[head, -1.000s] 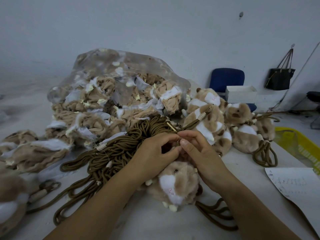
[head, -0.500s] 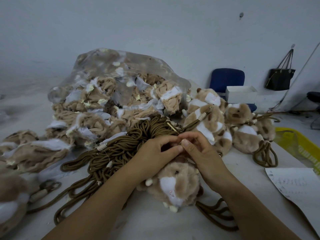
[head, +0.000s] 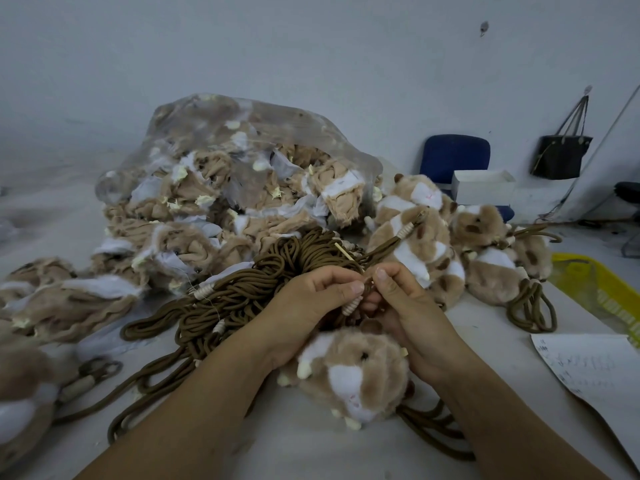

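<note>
Left grip (head: 311,303) and right grip (head: 405,306) both pinch the brown cord (head: 369,288) at its ribbed bead (head: 351,306), just above the plush hamster (head: 356,379) on the worktop (head: 311,445). Pinch close to the thin stick (head: 346,252) and tension the cord evenly.

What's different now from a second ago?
The left hand and right hand parted slightly, baring the cream ribbed bead on the brown cord they pinch. The plush toy, cord pile and bag stayed put.
</note>
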Action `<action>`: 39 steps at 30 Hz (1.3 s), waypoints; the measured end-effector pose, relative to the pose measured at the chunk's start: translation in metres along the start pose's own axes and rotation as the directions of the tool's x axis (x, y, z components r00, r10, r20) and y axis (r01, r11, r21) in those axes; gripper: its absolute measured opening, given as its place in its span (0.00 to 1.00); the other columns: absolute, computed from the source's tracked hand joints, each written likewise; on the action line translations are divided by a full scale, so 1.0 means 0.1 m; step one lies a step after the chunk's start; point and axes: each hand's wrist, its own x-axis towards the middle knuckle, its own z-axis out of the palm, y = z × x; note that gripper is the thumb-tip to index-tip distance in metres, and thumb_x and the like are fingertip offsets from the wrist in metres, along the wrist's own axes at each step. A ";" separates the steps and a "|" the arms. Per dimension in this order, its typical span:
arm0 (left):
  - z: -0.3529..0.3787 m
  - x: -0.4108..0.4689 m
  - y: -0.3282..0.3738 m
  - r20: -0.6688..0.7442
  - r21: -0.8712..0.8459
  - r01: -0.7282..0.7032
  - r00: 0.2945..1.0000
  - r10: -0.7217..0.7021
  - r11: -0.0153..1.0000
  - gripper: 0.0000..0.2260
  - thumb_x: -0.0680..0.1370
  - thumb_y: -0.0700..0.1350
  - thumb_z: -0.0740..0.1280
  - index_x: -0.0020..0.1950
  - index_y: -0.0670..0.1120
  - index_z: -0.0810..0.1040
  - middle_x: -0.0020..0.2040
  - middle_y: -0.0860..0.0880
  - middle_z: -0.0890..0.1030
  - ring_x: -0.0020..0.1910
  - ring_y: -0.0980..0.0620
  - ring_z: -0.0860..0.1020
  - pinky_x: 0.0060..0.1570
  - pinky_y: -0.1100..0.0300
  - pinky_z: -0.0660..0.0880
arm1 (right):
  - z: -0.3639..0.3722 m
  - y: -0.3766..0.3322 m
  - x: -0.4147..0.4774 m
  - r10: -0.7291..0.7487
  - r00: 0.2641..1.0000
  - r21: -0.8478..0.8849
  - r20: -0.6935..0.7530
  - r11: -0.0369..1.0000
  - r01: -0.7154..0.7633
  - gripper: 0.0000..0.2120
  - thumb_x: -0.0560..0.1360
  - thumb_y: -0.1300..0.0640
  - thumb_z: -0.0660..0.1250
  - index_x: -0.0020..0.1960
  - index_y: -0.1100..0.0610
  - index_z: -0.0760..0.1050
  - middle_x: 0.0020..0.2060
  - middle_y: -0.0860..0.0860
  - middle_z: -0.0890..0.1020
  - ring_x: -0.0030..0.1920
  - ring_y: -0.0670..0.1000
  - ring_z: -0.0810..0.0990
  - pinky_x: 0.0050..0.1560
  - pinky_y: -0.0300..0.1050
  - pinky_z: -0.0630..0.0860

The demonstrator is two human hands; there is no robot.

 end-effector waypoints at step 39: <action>-0.05 0.04 0.03 0.121 0.856 -0.254 0.945 0.305 0.449 0.15 0.80 0.43 0.65 0.67 0.53 0.75 0.56 0.57 0.74 0.57 0.63 0.72 0.57 0.72 0.68 | 0.00 -0.03 0.00 0.077 0.991 -0.271 -0.109 0.957 -0.104 0.15 0.79 0.53 0.62 0.35 0.49 0.77 0.31 0.46 0.75 0.37 0.48 0.71 0.38 0.41 0.71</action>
